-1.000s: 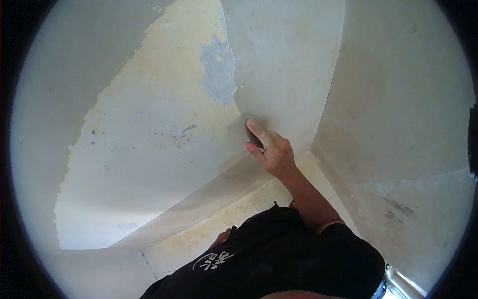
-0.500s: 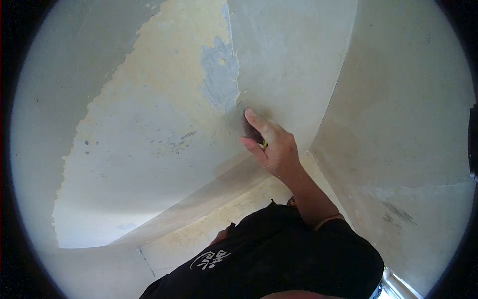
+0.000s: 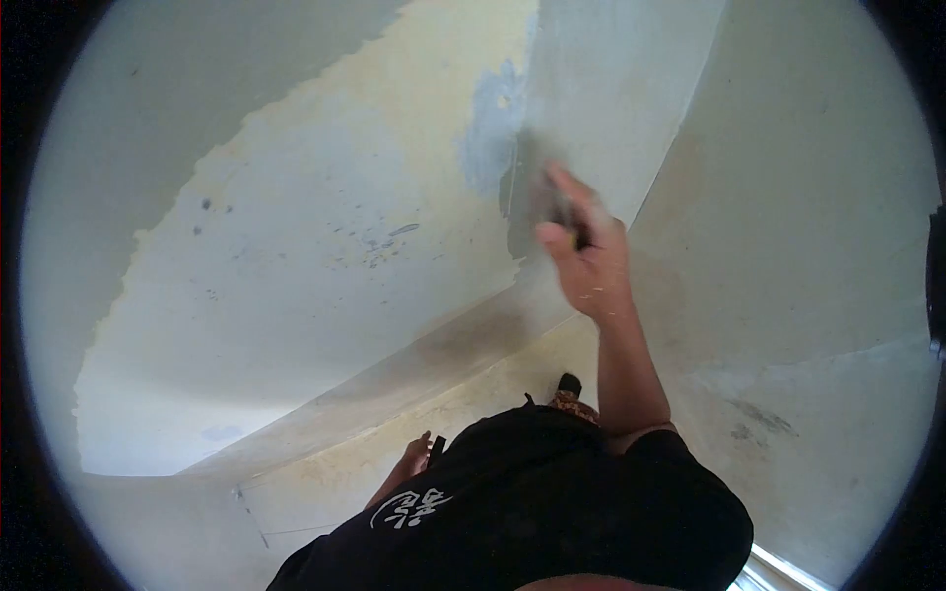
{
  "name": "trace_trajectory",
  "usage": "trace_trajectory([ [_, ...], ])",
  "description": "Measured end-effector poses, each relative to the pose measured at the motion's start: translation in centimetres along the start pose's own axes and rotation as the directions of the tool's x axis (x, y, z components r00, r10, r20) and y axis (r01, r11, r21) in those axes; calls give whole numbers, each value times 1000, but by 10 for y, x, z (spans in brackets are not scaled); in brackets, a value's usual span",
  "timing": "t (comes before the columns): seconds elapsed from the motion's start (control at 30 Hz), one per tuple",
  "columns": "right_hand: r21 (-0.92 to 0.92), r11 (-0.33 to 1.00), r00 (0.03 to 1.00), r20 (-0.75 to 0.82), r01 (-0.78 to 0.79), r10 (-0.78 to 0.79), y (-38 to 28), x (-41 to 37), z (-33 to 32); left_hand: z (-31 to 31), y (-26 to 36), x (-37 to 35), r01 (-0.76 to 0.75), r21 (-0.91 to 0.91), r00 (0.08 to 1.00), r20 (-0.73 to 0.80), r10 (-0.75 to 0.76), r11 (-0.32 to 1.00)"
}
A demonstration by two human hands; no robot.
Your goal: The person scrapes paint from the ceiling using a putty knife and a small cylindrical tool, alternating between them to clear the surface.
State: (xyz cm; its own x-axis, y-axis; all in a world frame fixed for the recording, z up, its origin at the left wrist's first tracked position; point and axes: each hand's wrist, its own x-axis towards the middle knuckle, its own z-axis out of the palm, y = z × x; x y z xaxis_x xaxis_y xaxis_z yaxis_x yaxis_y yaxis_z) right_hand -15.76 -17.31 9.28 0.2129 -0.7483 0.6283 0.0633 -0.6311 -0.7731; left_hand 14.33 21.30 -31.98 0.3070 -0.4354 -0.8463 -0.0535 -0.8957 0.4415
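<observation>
My right hand (image 3: pixel 596 266) is raised against the wall and closed around a thin flat trowel (image 3: pixel 562 209), blurred by motion. The thumb lies on the near side, with the fingers stretched along the far side. Left of the trowel, a darker grey strip of plaster (image 3: pixel 516 231) borders the pale, yellowish bare patch (image 3: pixel 325 187). A bluish-grey spot (image 3: pixel 490 128) shows on that patch's right edge. Low down, beside my black shirt, my left hand (image 3: pixel 414 458) is partly hidden, its fingers at a narrow dark object (image 3: pixel 437 451) seen edge-on.
A wall corner (image 3: pixel 680 128) runs down on the right, with another plastered wall (image 3: pixel 808 217) beyond it. Below the patch is a ledge-like lower edge (image 3: pixel 394 379). My shoe (image 3: pixel 570 382) stands on the pale floor (image 3: pixel 473 394). Bright white rails (image 3: pixel 778 566) appear at bottom right.
My right hand and trowel have moved right and slightly up, away from the patch edge. A darker plaster strip now shows there. More of my left hand and my shoe have come into view.
</observation>
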Motion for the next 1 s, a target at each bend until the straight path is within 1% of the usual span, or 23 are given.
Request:
trace_trajectory([
  [0.07, 111, 981, 981, -87, -161, 171, 15, -21, -18, 0, 5, -6, 40, -105, 999, 13, -39, 994],
  [0.13, -24, 971, 954, -192, -240, 231, 58, -49, -37, 2, 5, -12, 95, -208, 995, 39, -89, 973],
  [0.2, -366, 858, 932, -197, -359, 305, 111, -91, -52, 6, -2, -13, 184, -321, 983, 66, -172, 929],
  [0.23, -537, 735, 907, -173, -414, 384, 136, -124, -61, 13, -13, -4, 261, -413, 965, 89, -247, 872],
  [0.27, -637, 505, 730, -137, -582, 669, 183, -179, -76, 13, -47, 15, 119, -422, 992, 78, -95, 899],
  [0.3, -724, 193, 395, -117, -662, 911, 210, -240, -91, 13, -68, 31, 115, -398, 992, 90, -86, 910],
  [0.33, -788, 156, 264, -9, -595, 965, 261, -356, -126, 16, -85, 47, 166, -348, 985, 108, -137, 923],
  [0.37, -581, -249, -169, -190, -774, 967, 215, -413, -132, 18, -103, 62, 211, -313, 975, 128, -179, 926],
  [0.4, -983, 47, 143, 21, -177, 990, 166, -504, -167, 19, -120, 71, 258, -291, 964, 144, -225, 921],
  [0.43, -995, 85, 123, 77, -59, 989, 133, -555, -181, 15, -130, 76, 296, -281, 953, 155, -261, 913],
  [0.47, -978, -27, -38, -20, -207, 999, 102, -600, -184, 11, -134, 79, 331, -294, 942, 163, -294, 897],
  [0.53, -753, -394, -346, -234, -527, 909, 67, -644, -183, -8, -124, 58, 362, -345, 932, 105, -347, 866],
  [0.57, -619, -512, -433, -289, -596, 854, 62, -653, -181, -14, -121, 51, 364, -382, 929, 82, -361, 849],
  [0.6, -499, -577, -481, -321, -647, 816, 62, -658, -178, -21, -111, 37, 346, -397, 934, 57, -354, 850],
  [0.63, -392, -613, -511, -340, -686, 789, 65, -662, -176, -21, -109, 30, 233, -409, 966, -9, -259, 882],
  [0.73, -132, -553, -464, -406, -823, 787, 116, -660, -182, -28, -77, 51, 269, -199, 963, 28, -269, 942],
  [0.8, -25, -356, -307, -451, -934, 838, 176, -626, -185, -23, -41, 74, 107, -182, 994, 48, -100, 977],
  [0.83, 1, -238, -212, -462, -971, 861, 205, -594, -180, -17, -12, 74, -27, -121, 999, 28, 31, 992],
  [0.87, 1, -126, -114, -438, -992, 892, 212, -531, -163, -8, 30, 65, -160, -58, 987, 16, 162, 985],
  [0.9, 7, -13, -15, -410, -1000, 912, 211, -456, -140, -3, 76, 53, -152, 56, 980, 137, 143, 987],
  [0.93, 227, 141, 65, -312, -964, 948, 225, -412, -119, 5, 126, 24, -220, 96, 961, 191, 199, 971],
  [0.97, 430, 172, 119, -148, -886, 982, 216, -352, -93, 18, 172, -11, -344, 109, 928, 193, 319, 933],
  [1.0, 658, 128, 233, 74, -742, 970, 213, -313, -71, 28, 205, -32, -459, 87, 873, 228, 431, 884],
])
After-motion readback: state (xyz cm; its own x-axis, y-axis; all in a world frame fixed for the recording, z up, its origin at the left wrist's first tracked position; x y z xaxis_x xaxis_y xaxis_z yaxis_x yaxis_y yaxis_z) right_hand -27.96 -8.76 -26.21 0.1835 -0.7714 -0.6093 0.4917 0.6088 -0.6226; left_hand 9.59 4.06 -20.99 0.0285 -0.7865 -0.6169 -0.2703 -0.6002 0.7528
